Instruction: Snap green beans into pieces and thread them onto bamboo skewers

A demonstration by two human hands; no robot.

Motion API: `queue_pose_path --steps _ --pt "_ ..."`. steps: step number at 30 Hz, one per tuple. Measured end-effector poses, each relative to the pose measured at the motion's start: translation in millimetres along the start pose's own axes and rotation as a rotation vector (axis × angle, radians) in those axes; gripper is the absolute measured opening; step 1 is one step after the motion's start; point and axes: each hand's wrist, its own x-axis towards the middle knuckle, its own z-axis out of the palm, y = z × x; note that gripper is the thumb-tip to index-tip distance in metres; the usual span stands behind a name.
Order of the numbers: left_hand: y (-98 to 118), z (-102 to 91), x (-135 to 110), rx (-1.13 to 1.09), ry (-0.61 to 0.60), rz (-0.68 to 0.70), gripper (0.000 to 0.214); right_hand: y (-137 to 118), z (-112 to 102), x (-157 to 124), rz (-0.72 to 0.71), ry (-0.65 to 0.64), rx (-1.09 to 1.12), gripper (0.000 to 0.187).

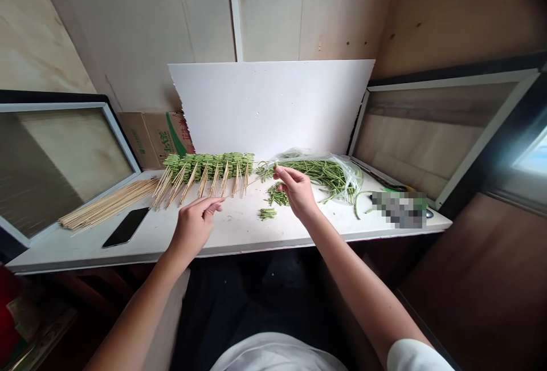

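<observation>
On the white counter [106, 254], the right hand [298, 191] pinches the ends of green vegetable stalks [316, 170] lying on a plastic bag [348, 180], while the left hand [194, 225] rests half-open, empty, just before evenly spaced skewered stalk bundles [209, 167].

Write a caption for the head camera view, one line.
Left hand near skewered green pieces; right hand at bagged green stalks on a white table.

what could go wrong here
The bare skewer ends of the skewered bean row point toward the left hand, so a careless reach might prick it. The right hand, pinching long green beans from the plastic bag, might knock the nearby cut bean pieces astray.
</observation>
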Motion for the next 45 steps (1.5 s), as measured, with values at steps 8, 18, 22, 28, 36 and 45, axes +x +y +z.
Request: queue_pose_path --steps 8,18,22,28,36,45 --pt "-2 -1.6 0 0.024 0.125 -0.004 0.021 4 -1 2 0.036 0.031 0.046 0.043" --pt "-12 6.3 -3 0.060 0.150 0.044 0.025 20 5 -2 -0.082 0.020 0.019 0.037" --pt "-8 7.9 -4 -0.001 0.094 0.011 0.026 20 11 -8 -0.111 -0.010 -0.006 0.034" --pt "12 16.9 -8 -0.120 0.012 -0.070 0.028 26 28 -27 -0.068 -0.131 -0.127 0.039" --pt "17 20.8 -8 -0.245 -0.100 -0.225 0.029 37 29 -28 -0.063 -0.209 -0.175 0.037" --pt "4 20.2 -3 -0.271 -0.194 -0.277 0.034 34 -14 7 -0.145 -0.572 -0.527 0.029"
